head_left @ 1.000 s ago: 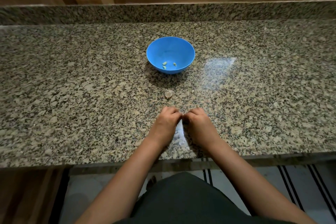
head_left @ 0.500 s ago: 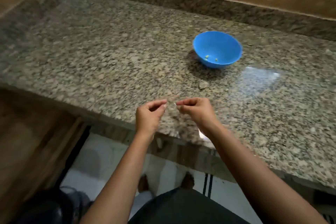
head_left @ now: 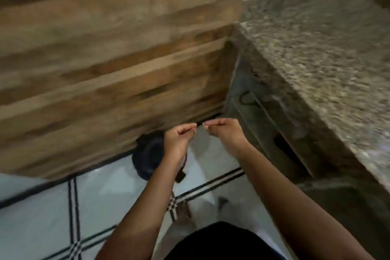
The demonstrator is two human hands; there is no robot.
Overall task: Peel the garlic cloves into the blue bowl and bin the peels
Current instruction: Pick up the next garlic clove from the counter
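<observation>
A dark bin (head_left: 147, 154), as I judge it, stands on the floor. Just right of it, the left hand (head_left: 179, 139) and right hand (head_left: 226, 133) each have a fingertip grip pinched on a pale scrap (head_left: 202, 125), probably peel. The counter (head_left: 316, 59) lies well right of the bin, and the blue bowl is out of view. Bring both hands squarely over the bin before releasing, because light skins drift.

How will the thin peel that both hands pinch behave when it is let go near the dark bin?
Probably very light: the left hand and right hand hold the peel by fingertips only. It looks thin and floppy, so it may drift past the bin or cling to fingers.
</observation>
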